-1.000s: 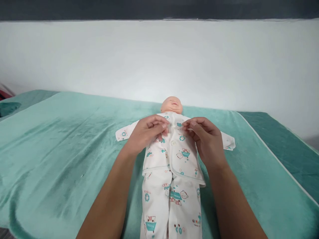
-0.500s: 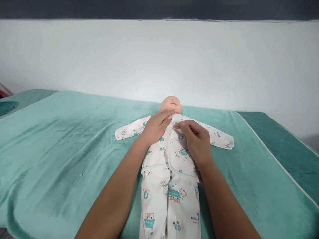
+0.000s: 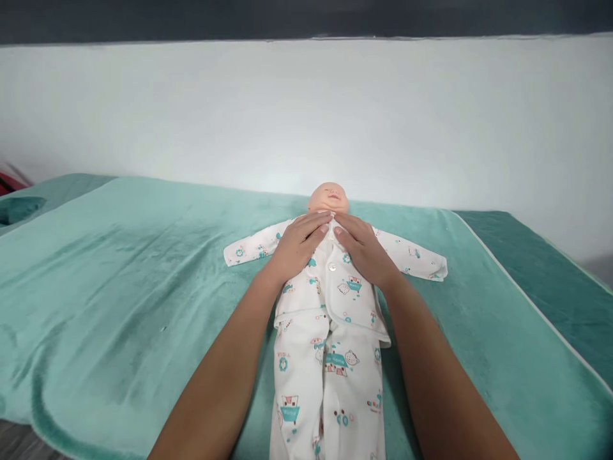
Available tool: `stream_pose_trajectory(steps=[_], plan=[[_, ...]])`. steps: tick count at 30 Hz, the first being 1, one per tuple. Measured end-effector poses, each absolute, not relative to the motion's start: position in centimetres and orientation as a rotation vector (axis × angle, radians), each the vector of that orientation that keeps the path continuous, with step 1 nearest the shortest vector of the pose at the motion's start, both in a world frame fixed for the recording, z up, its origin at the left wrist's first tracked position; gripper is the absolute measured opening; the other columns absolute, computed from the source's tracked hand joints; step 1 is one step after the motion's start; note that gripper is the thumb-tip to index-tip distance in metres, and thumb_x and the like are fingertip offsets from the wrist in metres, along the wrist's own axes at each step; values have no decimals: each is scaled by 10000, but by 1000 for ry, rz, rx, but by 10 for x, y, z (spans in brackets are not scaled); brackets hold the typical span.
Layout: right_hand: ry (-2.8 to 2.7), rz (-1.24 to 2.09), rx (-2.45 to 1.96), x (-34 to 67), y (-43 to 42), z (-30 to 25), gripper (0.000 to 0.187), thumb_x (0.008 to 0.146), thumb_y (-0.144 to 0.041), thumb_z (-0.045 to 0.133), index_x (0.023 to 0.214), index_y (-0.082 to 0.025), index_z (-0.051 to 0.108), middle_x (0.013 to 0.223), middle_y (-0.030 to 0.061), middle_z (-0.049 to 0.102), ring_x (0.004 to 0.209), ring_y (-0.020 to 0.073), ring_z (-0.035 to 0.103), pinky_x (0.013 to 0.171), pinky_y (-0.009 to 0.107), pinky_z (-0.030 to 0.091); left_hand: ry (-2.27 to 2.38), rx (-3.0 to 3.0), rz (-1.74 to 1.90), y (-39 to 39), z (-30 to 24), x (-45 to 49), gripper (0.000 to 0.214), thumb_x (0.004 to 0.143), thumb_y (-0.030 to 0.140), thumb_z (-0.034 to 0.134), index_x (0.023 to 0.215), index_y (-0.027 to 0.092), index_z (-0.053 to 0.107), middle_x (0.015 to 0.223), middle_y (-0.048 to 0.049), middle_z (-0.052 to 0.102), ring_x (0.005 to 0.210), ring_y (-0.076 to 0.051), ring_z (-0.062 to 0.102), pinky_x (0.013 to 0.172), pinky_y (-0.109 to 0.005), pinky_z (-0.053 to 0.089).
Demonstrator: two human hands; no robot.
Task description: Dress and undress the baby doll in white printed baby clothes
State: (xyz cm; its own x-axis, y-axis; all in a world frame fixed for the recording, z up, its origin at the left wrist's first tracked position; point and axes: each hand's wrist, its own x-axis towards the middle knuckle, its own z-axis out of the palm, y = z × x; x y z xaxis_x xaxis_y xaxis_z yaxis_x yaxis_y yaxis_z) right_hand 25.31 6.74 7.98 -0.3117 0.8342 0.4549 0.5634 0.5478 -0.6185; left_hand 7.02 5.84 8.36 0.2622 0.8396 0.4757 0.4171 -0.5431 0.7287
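A baby doll (image 3: 328, 199) lies on its back, its head at the far end and its face up. It wears a white printed baby jacket (image 3: 354, 300) with long sleeves spread to both sides, and matching printed trousers (image 3: 299, 377). My left hand (image 3: 301, 243) rests flat on the left side of the jacket's chest, fingers stretched toward the collar. On the right side of the chest, my right hand (image 3: 363, 246) lies flat too, fingers out. Between them runs the jacket's front overlap, with a round button (image 3: 332, 267) showing below my fingertips.
A light green plush blanket (image 3: 143, 275) with soft wrinkles lies under the doll. Darker green cloth (image 3: 541, 275) shows at the right. Behind stands a white wall (image 3: 306, 115) with a dark band on top. Dark floor (image 3: 23, 441) shows at the lower left.
My right hand has gone from a pinch at the jacket's front edge to lying flat on the chest. My left hand has stayed flat in nearly the same place.
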Motion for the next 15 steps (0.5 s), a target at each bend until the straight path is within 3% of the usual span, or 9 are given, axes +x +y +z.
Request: stream_pose_trajectory(steps=[5,10,15], plan=[[-1989,483,-1173,256,66,77,424,994,-449,458,1335,-257,622,1464,72,568,1391,259,462,1183,503,307,1146,1948,1306,36,66,61,374,1005,344,454,1323,271,637,1489,-13,561,1449,-179,418,1252,-407,271],[-2026,431,-1073,258,68,74,409,998,-470,444,1283,-289,674,1410,57,615,1391,273,475,1191,525,313,1224,1742,1444,-14,40,46,363,987,353,504,1323,279,619,1525,-36,513,1440,-198,432,1239,-429,298],[-1987,514,-1132,262,29,63,540,1013,-504,411,1506,-293,468,1639,44,340,1526,266,267,1249,522,222,1214,1791,1367,-81,23,27,288,971,316,542,1232,288,660,1499,-64,510,1403,-233,466,1188,-435,361]])
